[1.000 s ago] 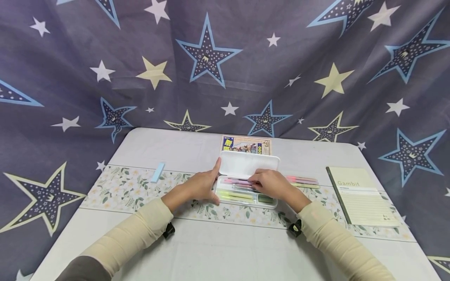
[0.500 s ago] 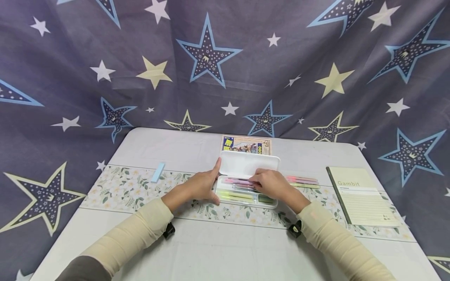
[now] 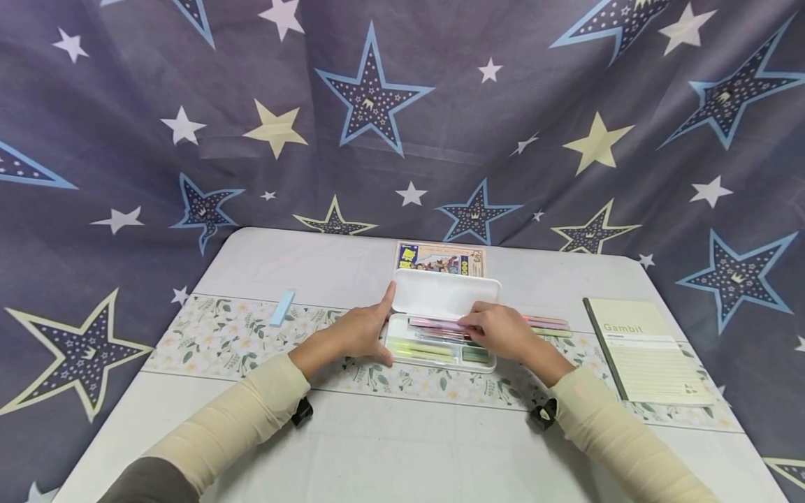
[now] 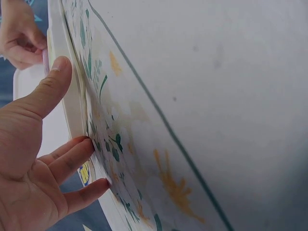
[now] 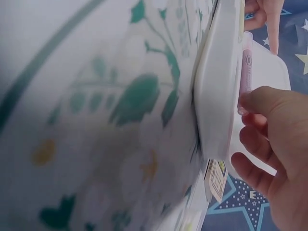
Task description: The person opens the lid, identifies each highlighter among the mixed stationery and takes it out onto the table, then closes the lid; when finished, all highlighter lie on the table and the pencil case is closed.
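Note:
A white pencil case (image 3: 443, 293) lies with its lid up in the middle of the table. My left hand (image 3: 361, 332) rests at its left end, thumb at the front edge and fingers extended toward the hinge side. My right hand (image 3: 499, 332) pinches a pink pen (image 5: 246, 67) between thumb and forefinger, low over the case's back row. Darker slim pens (image 3: 440, 335) lie just in front of it. Yellow-green pens (image 3: 424, 348) fill the front row, and green pieces (image 3: 474, 355) sit in a small compartment at the front right.
Several pink and green pens (image 3: 547, 322) lie right of the case, partly behind my right hand. Further right is a Gambit notebook (image 3: 650, 353). A light blue strip (image 3: 283, 309) lies to the left. Behind the lid is a printed booklet (image 3: 440, 258), and a starry curtain (image 3: 390, 175) hangs beyond the table.
My right hand has shifted a little to the right along the case, and the pink pen has moved right with it. The left hand and the case stay in place.

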